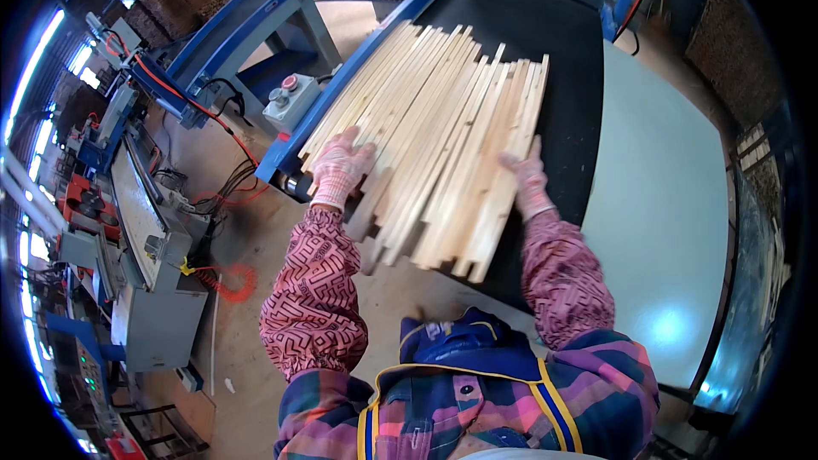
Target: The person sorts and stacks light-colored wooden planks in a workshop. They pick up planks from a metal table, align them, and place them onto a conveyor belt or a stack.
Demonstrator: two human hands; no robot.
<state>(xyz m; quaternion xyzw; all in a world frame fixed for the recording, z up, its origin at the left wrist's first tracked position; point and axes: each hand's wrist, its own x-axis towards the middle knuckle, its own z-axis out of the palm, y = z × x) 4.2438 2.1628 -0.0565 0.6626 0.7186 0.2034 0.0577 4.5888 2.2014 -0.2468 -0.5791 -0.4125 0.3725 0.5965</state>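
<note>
A wide layer of pale wooden strips (434,128) lies side by side on a black conveyor belt (569,85), its uneven near ends jutting toward me and slightly blurred. Gloved in white and pink, my left hand (341,169) grips the layer's left edge, fingers over the outer strips. On the opposite edge, my right hand (528,177) holds the outermost strip, thumb on top and fingers along the side. The strips are between both hands. Patterned pink sleeves cover my forearms. The undersides of both hands are hidden.
A blue rail (366,55) edges the belt on the left, with a grey push-button box (292,102) beside it. A pale smooth tabletop (660,204) adjoins the belt on the right. Machinery with a coiled red hose (232,284) stands at left.
</note>
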